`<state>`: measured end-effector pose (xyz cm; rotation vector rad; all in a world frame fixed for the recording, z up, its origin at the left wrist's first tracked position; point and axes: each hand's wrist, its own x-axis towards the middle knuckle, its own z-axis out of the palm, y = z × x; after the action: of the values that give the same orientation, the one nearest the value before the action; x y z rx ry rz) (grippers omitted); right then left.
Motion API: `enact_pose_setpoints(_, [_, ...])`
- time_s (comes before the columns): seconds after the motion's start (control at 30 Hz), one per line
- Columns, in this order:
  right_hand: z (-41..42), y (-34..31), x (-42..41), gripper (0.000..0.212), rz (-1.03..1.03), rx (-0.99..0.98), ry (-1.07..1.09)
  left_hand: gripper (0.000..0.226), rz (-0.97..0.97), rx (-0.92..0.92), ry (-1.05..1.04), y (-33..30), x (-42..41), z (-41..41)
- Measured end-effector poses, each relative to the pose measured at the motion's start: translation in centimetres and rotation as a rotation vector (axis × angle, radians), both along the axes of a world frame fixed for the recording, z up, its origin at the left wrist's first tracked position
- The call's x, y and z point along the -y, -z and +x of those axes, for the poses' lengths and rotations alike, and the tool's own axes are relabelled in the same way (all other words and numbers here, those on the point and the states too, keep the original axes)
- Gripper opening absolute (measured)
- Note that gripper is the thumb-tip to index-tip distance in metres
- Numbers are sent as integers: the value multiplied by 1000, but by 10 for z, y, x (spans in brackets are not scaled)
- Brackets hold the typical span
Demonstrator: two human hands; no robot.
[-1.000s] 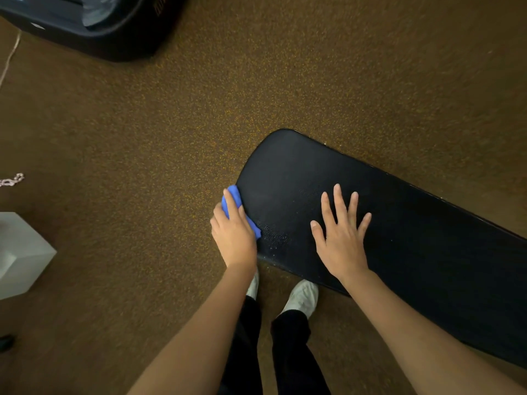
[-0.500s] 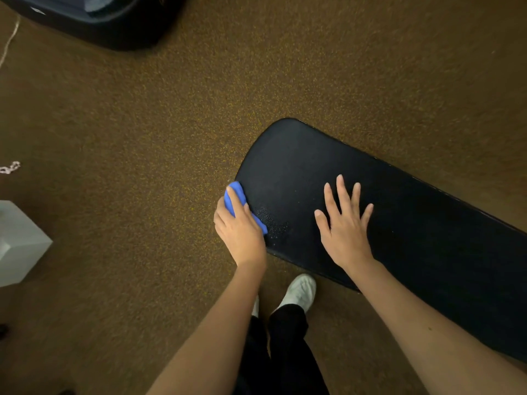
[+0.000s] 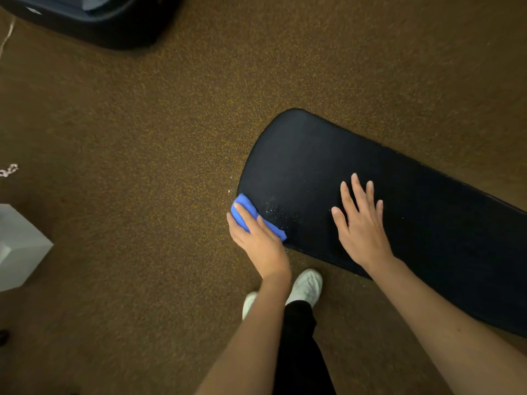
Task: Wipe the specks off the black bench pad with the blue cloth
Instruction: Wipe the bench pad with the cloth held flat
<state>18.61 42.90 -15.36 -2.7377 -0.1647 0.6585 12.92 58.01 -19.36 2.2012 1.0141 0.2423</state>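
Head view, looking down. The ground is a brown speckled floor point(image 3: 142, 138) that fills most of the frame. At the left edge I see a pale box point(image 3: 20, 249), cut off by the frame, and above it a small light chain-like scrap point(image 3: 8, 170) too small to identify. At upper left lies a dark moulded object point(image 3: 94, 21), also cut off; I cannot tell what it is. Lower centre: two white shoes point(image 3: 306, 286) and black trouser legs point(image 3: 299, 352), partly hidden by my left forearm. The left hand point(image 3: 256, 240) lies over the blue cloth point(image 3: 245, 209), fingers bent down around it, pressing it on the near left edge of the black bench pad point(image 3: 313, 155); most of the cloth is hidden beneath the hand. Just right of the cloth, fine pale specks point(image 3: 273, 209) show on the pad. Further right, the right hand point(image 3: 360, 223) rests flat on the pad, fingers straight and spread. The pad runs off the right edge.
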Motion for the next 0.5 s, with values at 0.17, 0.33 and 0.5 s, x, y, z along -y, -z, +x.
enact_pose_setpoints(0.17, [-12, -1, -1, 56, -15, -10, 26, 52, -161, 101, -183, -8, 27, 6])
enact_pose_setpoints(0.33, [-17, -3, 6, 56, 21, -11, 57, 48, 28, 63, -57, 10, 4, 7])
enact_pose_setpoints(0.5, [-31, -2, 12, 56, -15, -15, 92, 46, 155, 95, 101, 19, -6, -4])
